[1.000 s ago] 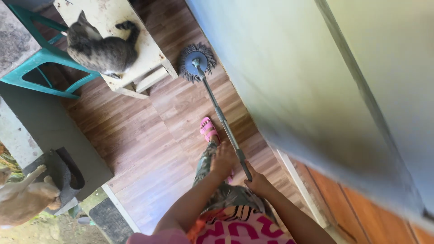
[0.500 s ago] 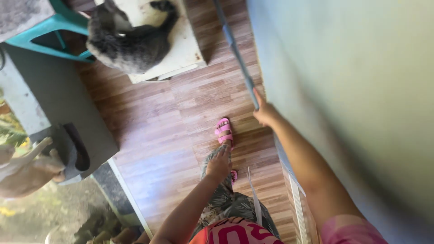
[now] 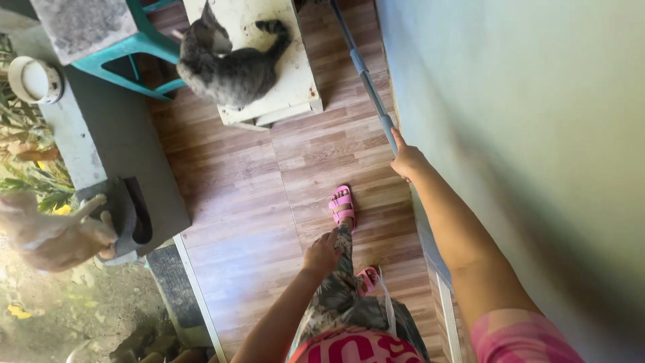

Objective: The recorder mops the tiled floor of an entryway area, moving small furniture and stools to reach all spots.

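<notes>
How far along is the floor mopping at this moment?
Done: cannot tell; the wood-look floor shows no clear wet or cleaned patch. In hand: the right hand grips the end of the mop handle, stretched forward along the wall; the mop head is out of view. The left hand hangs empty. Left: floor around the bench with the grey cat.

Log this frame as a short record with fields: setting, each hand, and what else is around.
Setting: wood-pattern floor beside a pale wall
Right hand: stretched forward, holding the end of a grey mop handle; mop head out of view
Left hand: empty, low by the thigh
Feet: pink sandals
Animals: grey cat on a white bench; tan cat at the left edge
Other: teal chair
</notes>
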